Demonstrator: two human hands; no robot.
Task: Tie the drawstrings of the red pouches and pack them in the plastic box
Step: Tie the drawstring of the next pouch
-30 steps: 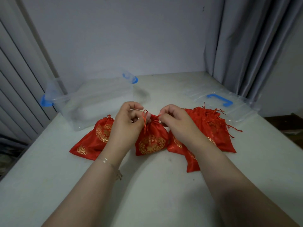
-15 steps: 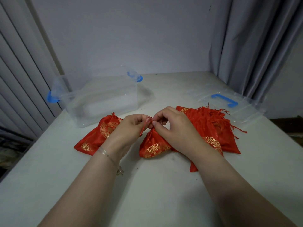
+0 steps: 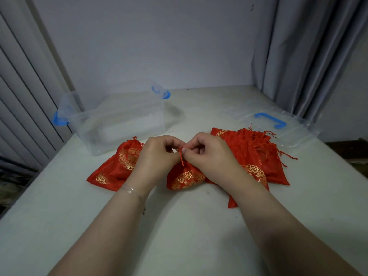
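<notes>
A: Both hands pinch the thin red drawstring (image 3: pixel 181 157) over the small red satin pouch with gold print (image 3: pixel 184 177), left hand (image 3: pixel 157 156) and right hand (image 3: pixel 209 156) nearly touching.
B: Cinch tight, keep tension even.
A: Clear plastic box with blue latches (image 3: pixel 121 120) beyond left hand, open. Untied pouch pile (image 3: pixel 256 154) under right wrist; loose cords may snag.

Grey curtain (image 3: pixel 298 56) — white table (image 3: pixel 179 226).
</notes>
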